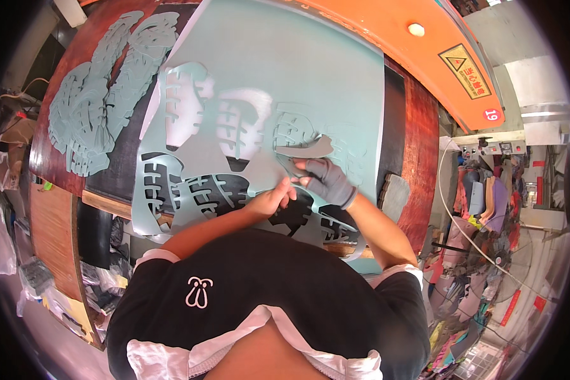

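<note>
On the left of the red table (pixel 420 145): one layered heap of pale green cut pieces (pixel 82 120). Centre: one pale green sheet (pixel 297 38), its lower half pierced with ribbed cut-outs. Over this lower half: left hand (pixel 275 199), bare, fingers curled together, grip not discernible; one curved strip (pixel 305 149), raised; just below it, right hand (pixel 328 182), grey fingerless glove, fingers bent, hold on the strip unclear. Far right: one orange machine housing (pixel 418 47).
</note>
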A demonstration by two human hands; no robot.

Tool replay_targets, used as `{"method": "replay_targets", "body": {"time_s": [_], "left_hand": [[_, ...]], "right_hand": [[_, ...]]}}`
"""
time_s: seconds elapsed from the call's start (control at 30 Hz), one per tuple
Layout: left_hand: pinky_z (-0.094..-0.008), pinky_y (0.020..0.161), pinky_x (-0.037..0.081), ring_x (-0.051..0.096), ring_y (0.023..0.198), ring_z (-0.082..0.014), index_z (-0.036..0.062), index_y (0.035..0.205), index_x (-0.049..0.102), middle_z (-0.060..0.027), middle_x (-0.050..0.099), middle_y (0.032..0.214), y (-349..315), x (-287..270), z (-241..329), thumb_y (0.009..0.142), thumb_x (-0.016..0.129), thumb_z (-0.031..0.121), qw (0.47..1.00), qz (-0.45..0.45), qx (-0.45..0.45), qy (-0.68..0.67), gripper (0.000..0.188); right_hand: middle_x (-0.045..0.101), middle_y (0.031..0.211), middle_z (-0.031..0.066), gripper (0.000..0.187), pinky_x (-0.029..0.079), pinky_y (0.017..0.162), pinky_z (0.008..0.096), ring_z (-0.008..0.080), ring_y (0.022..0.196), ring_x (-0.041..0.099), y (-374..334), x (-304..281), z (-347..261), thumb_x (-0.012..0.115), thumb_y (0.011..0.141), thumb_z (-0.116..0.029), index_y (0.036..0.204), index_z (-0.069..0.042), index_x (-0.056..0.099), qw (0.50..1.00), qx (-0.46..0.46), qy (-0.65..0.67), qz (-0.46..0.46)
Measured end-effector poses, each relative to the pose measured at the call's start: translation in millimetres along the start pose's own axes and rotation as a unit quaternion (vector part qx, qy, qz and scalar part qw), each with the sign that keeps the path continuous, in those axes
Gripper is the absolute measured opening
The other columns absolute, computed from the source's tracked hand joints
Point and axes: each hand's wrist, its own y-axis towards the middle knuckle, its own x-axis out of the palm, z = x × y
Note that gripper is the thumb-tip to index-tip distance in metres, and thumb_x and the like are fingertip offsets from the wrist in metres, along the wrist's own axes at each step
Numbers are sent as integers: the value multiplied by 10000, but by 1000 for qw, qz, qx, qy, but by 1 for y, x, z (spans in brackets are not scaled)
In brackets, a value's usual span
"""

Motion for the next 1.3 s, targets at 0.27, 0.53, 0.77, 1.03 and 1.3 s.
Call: {"method": "replay_targets", "body": {"time_s": [0.27, 0.53, 0.77, 1.03, 1.3], "left_hand": [[-261, 797, 387, 470, 794, -110, 49, 1245, 497, -21, 524, 821, -1, 3, 0, 991, 216, 447, 996, -21, 71, -59, 549], [-259, 763, 409, 492, 790, -115, 46, 1278, 488, -45, 585, 911, -9, 8, 8, 992, 285, 388, 995, 18, 17, -98, 490], [-270, 732, 426, 519, 754, -131, 28, 1195, 541, -60, 596, 863, -6, 9, -1, 984, 344, 355, 988, 31, 38, -148, 436], [-261, 692, 411, 526, 719, -119, 36, 1163, 536, -46, 605, 855, -7, 12, 1, 983, 332, 392, 986, 42, 41, -154, 448], [-251, 505, 406, 468, 504, -119, -23, 1110, 552, -73, 602, 746, -30, 19, 36, 966, 327, 480, 966, 11, -151, -211, 570]], "right_hand": [[572, 1034, 162, 357, 461, 798, 393, 350, 926, 556, 4, -7, -2, 685, 783, -178, 1058, -1, 540, 947, -156, -279, 28], [526, 675, 150, 273, 408, 595, 377, 321, 611, 482, 59, -94, 32, 517, 880, -287, 812, -23, 539, 919, 39, -138, 368], [611, 846, 129, 263, 485, 675, 360, 231, 834, 613, 140, -236, -10, 471, 845, -221, 976, -27, 591, 802, 185, -295, 485], [591, 829, 47, 297, 454, 621, 290, 141, 717, 540, 75, -262, -76, 460, 944, -299, 973, -30, 580, 864, -159, -164, 449], [629, 979, 156, 181, 486, 773, 331, 276, 878, 617, -92, -78, 27, 564, 882, -147, 1022, -41, 605, 938, -48, -266, 217]]}}
